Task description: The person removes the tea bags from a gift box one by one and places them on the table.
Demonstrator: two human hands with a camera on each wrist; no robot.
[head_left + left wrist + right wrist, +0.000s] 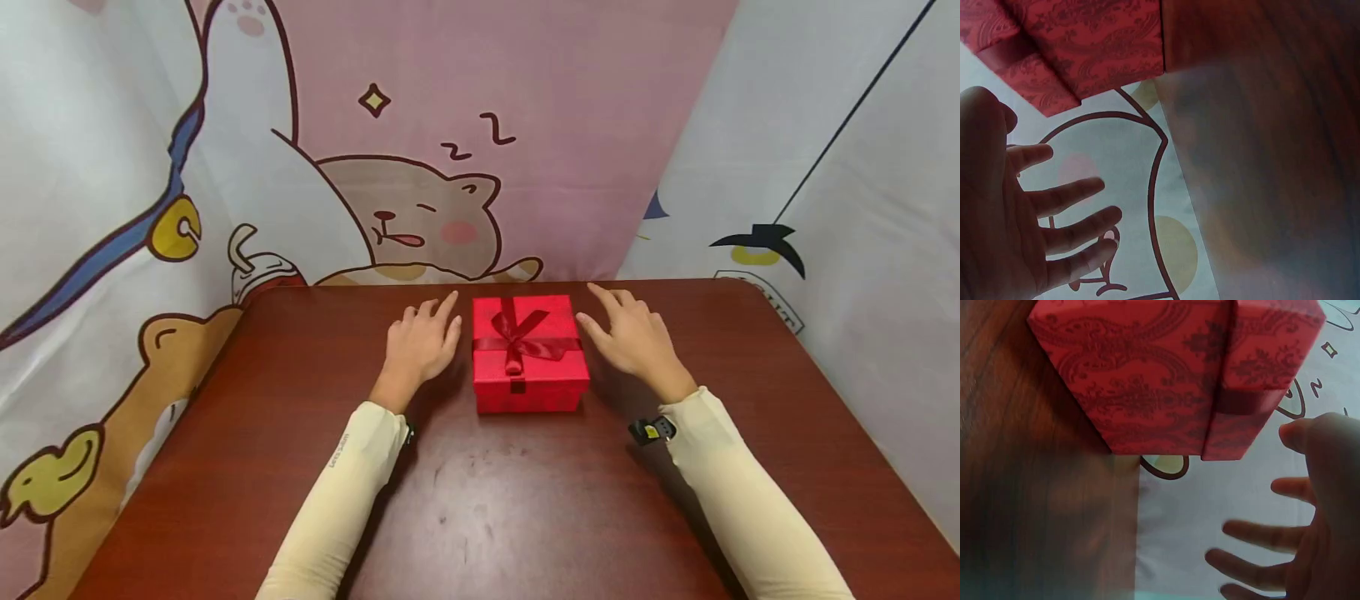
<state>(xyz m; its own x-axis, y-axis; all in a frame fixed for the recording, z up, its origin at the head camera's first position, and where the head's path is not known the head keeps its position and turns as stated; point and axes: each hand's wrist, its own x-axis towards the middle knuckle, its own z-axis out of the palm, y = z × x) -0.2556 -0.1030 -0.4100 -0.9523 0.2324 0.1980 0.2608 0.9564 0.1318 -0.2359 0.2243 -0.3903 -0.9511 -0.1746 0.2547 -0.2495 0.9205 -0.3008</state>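
A red gift box (531, 396) with a dark red ribbon bow (516, 340) on its lid sits near the back of the table. Just left of it, my left hand (422, 340) hovers with fingers spread, apart from the box side. On the other side my right hand (632, 335) mirrors it, thumb and forefinger pointing toward the box's right edge. Both wrist views show a patterned box wall (1097, 47) and lid edge (1260, 344), with a gap between them and the fingers. Neither hand holds anything.
The dark brown wooden table (465, 517) runs up to a cartoon-printed cloth (585, 125) behind it. More of that cloth hangs along the left and right sides. A small black device (651, 430) is worn at the right wrist, over the cream sleeve (738, 483).
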